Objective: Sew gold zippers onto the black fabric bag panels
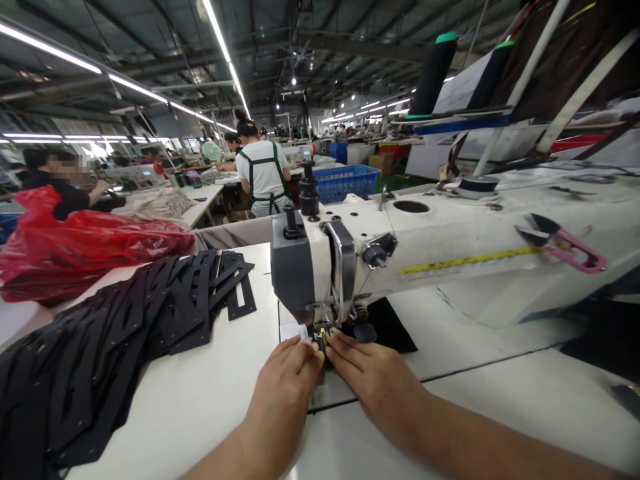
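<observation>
A white sewing machine stands in front of me, its presser foot low over the bed. Under the needle area lies a black material piece, its wider part showing behind and right of the foot. My left hand is at the left of the foot, fingers bent and pressed together on the piece's near edge. Close by on the right, my right hand rests with its fingers stretched out flat, tips beside the foot. The fingers hide most of the piece's near end.
Overlapping black slotted strips cover the table's left side. Behind them lies a red plastic bag. Pink-handled snips rest on the machine arm, near a yellow tape measure. A co-worker and a blue basket are beyond.
</observation>
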Demonstrator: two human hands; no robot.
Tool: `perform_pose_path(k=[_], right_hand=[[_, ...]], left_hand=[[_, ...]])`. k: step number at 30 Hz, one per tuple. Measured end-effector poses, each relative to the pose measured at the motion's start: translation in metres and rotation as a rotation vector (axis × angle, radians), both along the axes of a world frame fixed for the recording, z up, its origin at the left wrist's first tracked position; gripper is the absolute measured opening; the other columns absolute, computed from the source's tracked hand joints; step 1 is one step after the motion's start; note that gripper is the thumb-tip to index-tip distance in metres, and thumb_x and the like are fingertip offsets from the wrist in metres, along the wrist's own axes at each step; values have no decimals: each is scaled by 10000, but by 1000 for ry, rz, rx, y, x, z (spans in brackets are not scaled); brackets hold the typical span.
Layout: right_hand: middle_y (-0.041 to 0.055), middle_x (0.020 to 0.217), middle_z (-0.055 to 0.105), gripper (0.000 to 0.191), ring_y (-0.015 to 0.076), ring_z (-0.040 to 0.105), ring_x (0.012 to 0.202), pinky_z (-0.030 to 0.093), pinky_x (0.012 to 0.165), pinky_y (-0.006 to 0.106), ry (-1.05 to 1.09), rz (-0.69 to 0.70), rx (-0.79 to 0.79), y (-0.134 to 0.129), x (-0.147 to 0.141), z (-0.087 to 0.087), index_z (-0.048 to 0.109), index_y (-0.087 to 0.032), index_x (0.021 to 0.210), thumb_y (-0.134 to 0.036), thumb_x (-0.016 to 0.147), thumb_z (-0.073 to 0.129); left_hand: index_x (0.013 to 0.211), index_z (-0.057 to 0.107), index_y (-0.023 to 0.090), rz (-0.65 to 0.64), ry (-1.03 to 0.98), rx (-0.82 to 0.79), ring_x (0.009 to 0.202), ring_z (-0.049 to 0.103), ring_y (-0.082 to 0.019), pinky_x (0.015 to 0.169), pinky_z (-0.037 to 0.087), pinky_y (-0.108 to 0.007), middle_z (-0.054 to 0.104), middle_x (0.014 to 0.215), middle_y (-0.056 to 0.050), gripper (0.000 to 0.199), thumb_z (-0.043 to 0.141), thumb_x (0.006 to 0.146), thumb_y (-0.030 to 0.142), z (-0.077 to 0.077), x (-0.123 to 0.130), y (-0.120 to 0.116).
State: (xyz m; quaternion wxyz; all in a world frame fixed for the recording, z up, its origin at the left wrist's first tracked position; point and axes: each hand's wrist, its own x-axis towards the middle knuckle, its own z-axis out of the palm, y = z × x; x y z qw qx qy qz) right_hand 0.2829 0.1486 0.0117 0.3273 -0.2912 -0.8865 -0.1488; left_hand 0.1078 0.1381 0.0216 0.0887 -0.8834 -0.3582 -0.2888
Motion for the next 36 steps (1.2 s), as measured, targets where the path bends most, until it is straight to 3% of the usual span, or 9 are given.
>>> perform_pose_path(k=[7,11,14,16,18,25,29,32,36], right_hand=[[106,920,691,403,186,654,847,541,764,256,35,9,-63,9,-4,3,646,-42,948,56,844,269],[110,940,687,379,189,652,858,545,751,258,70,10,-121,10,-4,4,639,-61,957,56,831,301],[121,952,681,314,209,644,886,543,779,296,124,21,-153,8,-4,3,630,-61,984,-7,860,347],[131,968,674,292,226,637,905,542,789,326,165,5,-149,7,-4,2,625,-60,1004,-46,878,362],[133,958,676,304,221,641,891,545,777,318,186,-7,-125,7,-4,1,630,-60,989,-44,889,343],[110,874,689,349,191,654,807,555,706,266,139,13,-110,11,-2,3,638,-74,926,-43,915,290],[65,898,682,348,162,640,845,536,754,249,100,-8,-209,15,-2,-7,628,-163,983,-38,913,311],[29,915,669,254,156,628,858,528,755,268,75,-39,-267,19,-4,-18,621,-228,988,-96,913,419],[42,1000,620,137,150,605,848,512,748,319,60,-66,-293,21,-5,-26,595,-188,1005,-227,916,499]], left_hand=[[779,559,155,59,-75,-59,694,573,-185,598,533,-309,569,755,-66,255,340,908,147,-4,2,10],[750,561,172,83,-112,-153,677,585,-164,578,528,-267,564,755,-47,246,358,885,139,-5,1,10],[878,610,182,73,-112,-160,827,627,-198,697,553,-321,615,946,-93,218,397,862,141,-4,-5,6],[951,623,195,67,-67,-69,948,620,-245,827,520,-437,627,1059,-108,224,425,858,146,-4,-10,5],[927,634,200,51,-28,14,975,623,-256,890,472,-511,659,1045,-92,230,419,871,143,-6,-13,6],[846,633,164,-1,19,82,907,658,-223,853,509,-455,696,958,-103,315,330,933,167,-12,-11,17],[857,629,167,-12,25,71,882,664,-203,873,497,-427,699,950,-90,293,347,937,169,-11,-11,20],[869,629,171,-2,17,42,874,664,-197,881,489,-419,701,945,-76,243,392,919,145,-12,-12,22],[860,636,167,3,-21,58,852,665,-195,848,504,-397,702,931,-75,217,425,901,133,-15,-11,24]])
